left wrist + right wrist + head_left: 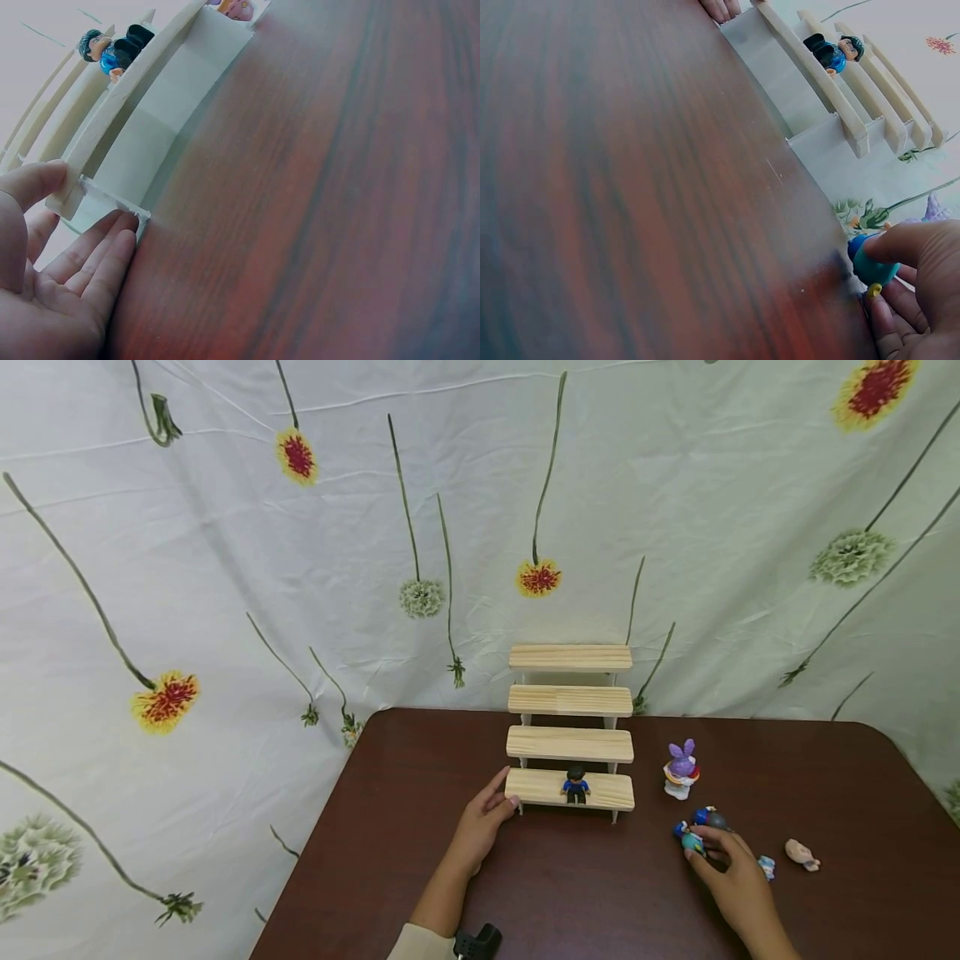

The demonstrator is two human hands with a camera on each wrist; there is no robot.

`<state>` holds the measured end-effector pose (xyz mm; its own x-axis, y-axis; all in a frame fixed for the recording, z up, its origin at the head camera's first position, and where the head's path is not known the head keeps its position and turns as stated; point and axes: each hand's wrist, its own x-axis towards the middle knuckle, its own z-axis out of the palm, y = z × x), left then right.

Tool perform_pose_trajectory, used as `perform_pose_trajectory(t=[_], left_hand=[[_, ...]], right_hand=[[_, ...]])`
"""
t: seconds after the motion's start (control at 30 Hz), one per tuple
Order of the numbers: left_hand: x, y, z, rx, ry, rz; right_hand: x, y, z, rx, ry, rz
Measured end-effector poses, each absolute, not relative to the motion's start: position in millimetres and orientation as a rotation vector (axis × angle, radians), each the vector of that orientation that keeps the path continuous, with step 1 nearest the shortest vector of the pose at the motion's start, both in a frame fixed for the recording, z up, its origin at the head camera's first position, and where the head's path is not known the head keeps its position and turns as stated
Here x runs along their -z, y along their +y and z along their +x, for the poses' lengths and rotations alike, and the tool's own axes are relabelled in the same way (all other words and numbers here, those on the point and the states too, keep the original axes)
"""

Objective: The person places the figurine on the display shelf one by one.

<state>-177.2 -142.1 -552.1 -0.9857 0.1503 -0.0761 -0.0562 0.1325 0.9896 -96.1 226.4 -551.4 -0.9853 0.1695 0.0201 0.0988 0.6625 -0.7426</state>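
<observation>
A stepped wooden display stand (pixel 570 743) with several pale planks rises at the back of the table. On its lowest plank stands a toy figure (pixel 576 785) with black hair and a blue top. My left hand (pixel 480 822) grips the left end of that plank, thumb at its front corner; in the left wrist view the other fingers touch the stand's side support (pixel 112 199). To the right, my right hand (pixel 731 881) pinches a teal toy figurine (pixel 692 841) with a blue head between thumb and fingers. Beside it lies a blue and grey figurine (pixel 710 818), partly covered by the fingers.
A purple rabbit-eared figurine (pixel 680 770) stands right of the stand. A pale pink figurine (pixel 802 854) lies right of my right hand, and a small light-blue toy (pixel 766 867) shows partly behind it. Flower-printed cloth (pixel 337 543) hangs behind the dark brown table (pixel 405 793).
</observation>
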Motion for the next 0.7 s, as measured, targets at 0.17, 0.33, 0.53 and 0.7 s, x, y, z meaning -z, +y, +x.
perform_pose_trajectory(t=[0.17,0.33,0.53,0.7], left_hand=[[552,-142,-177,-1.964,2.246,0.092],[552,-143,-175,-1.952,2.249,0.085],[551,-143,-175,-1.956,2.247,0.089],[551,-143,-176,-1.961,2.248,0.092]], right_hand=[[550,225,-96,-1.282,-2.745,-0.248],[549,223,-94,-1.35,-2.677,-0.239],[548,220,-93,-1.406,-2.6,-0.225],[544,216,-93,-1.526,-2.531,-0.233]])
